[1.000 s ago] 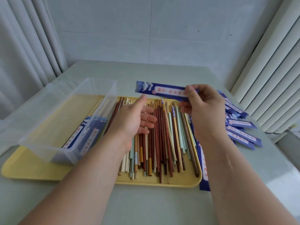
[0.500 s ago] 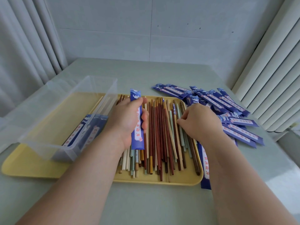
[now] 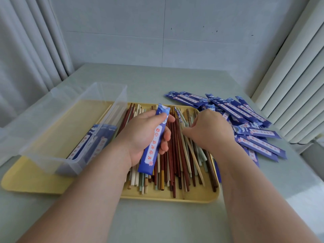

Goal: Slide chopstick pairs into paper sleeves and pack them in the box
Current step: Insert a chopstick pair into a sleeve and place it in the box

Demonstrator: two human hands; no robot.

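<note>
Grey-green table (image 3: 157, 79), yellow tray (image 3: 175, 197) | left hand (image 3: 140, 135) grips flimsy blue paper sleeve (image 3: 154, 148) mid-length | right hand (image 3: 210, 130) curled over loose chopsticks (image 3: 175, 165), grasp unclear | sticks likely stiff, light, roll-prone: pinch a pair together.

The blue paper sleeve (image 3: 154, 142) has red Chinese characters on a white strip; I cannot read them surely.

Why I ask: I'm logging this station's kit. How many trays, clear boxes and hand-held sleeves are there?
Yellow tray: 1
Clear box: 1
Sleeve held in the left hand: 1
Total: 3
</note>
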